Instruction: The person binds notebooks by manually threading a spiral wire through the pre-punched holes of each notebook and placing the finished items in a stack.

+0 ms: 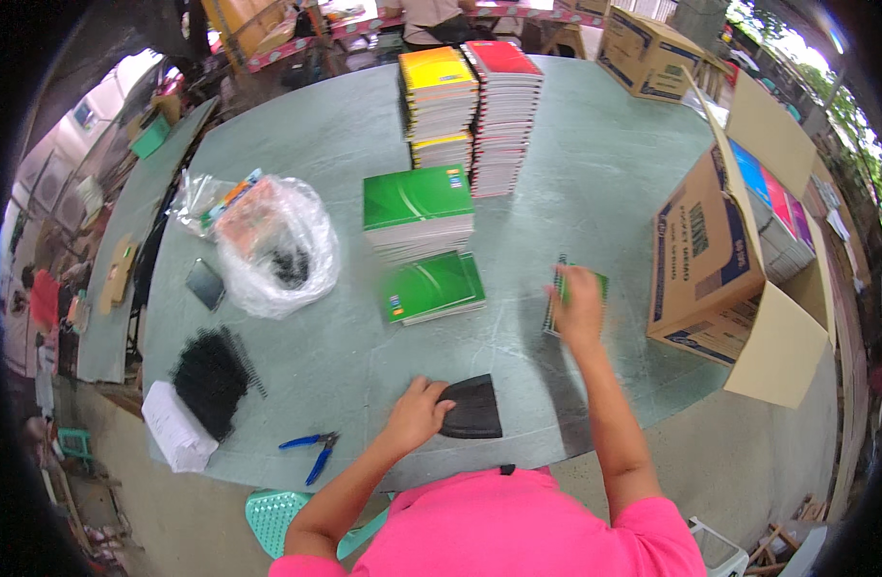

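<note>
My left hand (417, 418) rests at the near edge of the table, fingers curled and thumb against the left side of a flat black piece (474, 409). To the right, my right hand (579, 306) has its fingers closed on a small green spiral notebook (599, 287), whose dark coil runs along its left side. The hand covers much of its cover. Green notebooks without visible coils lie in a low pile (436, 288) ahead of my left hand, with a taller green stack (417, 202) behind it.
Tall stacks of yellow notebooks (439, 77) and red notebooks (503, 62) stand at the back. An open carton (705, 250) sits at the right. Leftward are a plastic bag (311, 226), a phone (205, 285), black coils (210, 380), paper (178, 428) and blue-handled pliers (321, 454).
</note>
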The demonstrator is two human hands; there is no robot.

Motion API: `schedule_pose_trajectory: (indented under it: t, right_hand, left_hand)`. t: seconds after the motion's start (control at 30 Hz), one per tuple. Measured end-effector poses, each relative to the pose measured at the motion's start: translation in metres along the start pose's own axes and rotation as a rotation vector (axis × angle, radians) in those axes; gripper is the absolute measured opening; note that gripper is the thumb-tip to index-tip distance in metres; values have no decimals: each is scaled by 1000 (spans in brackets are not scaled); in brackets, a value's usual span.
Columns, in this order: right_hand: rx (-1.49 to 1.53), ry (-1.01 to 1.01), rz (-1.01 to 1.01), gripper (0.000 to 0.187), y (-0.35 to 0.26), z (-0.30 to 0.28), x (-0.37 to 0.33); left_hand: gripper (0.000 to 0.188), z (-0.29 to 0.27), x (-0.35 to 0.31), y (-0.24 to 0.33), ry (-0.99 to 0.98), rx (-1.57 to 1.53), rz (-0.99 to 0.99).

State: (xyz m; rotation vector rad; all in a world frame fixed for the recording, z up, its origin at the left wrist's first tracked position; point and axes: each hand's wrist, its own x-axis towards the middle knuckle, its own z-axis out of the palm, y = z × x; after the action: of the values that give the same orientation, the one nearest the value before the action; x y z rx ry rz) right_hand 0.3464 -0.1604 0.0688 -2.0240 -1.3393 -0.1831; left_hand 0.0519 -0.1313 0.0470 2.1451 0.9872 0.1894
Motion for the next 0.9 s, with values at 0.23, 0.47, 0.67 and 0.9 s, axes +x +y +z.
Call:
schedule_pose_trajectory:
  t: [0.23,0.47,0.67,0.9]
  right_hand:
    - [44,-159,-534,41,-130,79,-8]
    - [259,-524,-282,32,-139,73,-15]
    - [107,-147,-549,28,-152,81,-19]
    - [1466,-442,401,32,-146,50,-25]
  left_hand:
    - [34,-19,-7,-12,188,112,204]
    - [29,-42,-6,-46,468,-405,-145]
    - [28,-28,16,-45,540,-588,-142]
    - [30,-23,23,-24,409,-1631,-175]
